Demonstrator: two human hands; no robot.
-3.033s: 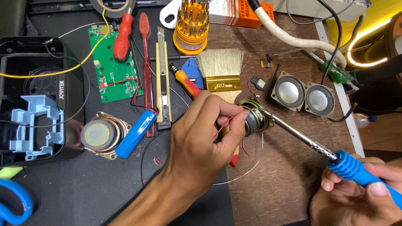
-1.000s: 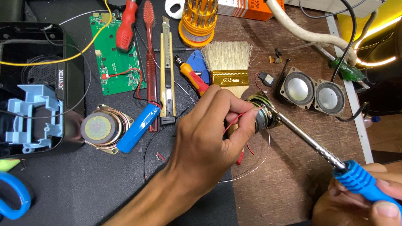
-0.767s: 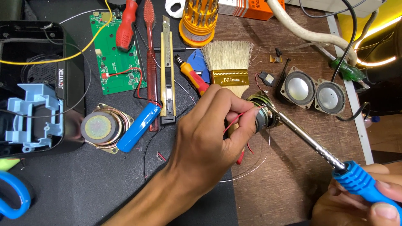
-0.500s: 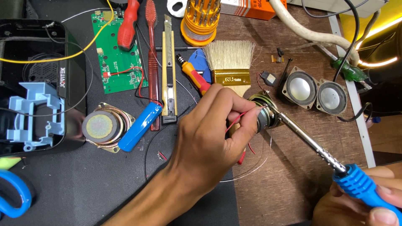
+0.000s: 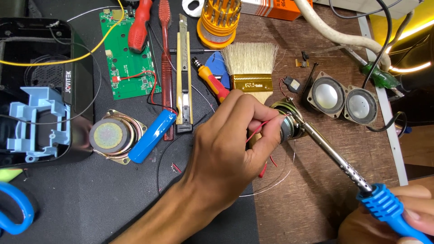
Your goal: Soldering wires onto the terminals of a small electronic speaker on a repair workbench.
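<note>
Fingers of left hand (image 5: 226, 149) pinch red wire (image 5: 258, 129); right hand (image 5: 389, 221) clenches soldering iron (image 5: 343, 165).

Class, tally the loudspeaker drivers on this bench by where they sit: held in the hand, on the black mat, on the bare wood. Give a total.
Held in the left hand, touched by the blue-handled soldering iron: 1 round metal speaker
On black mat: 1 gold-framed speaker
On wood: 2 grey-coned speakers
Total: 4

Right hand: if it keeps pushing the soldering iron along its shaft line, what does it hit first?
The right hand aims the soldering iron up-left; its tip already sits at the small speaker pinched by the left hand. Exact contact is unclear.
</note>
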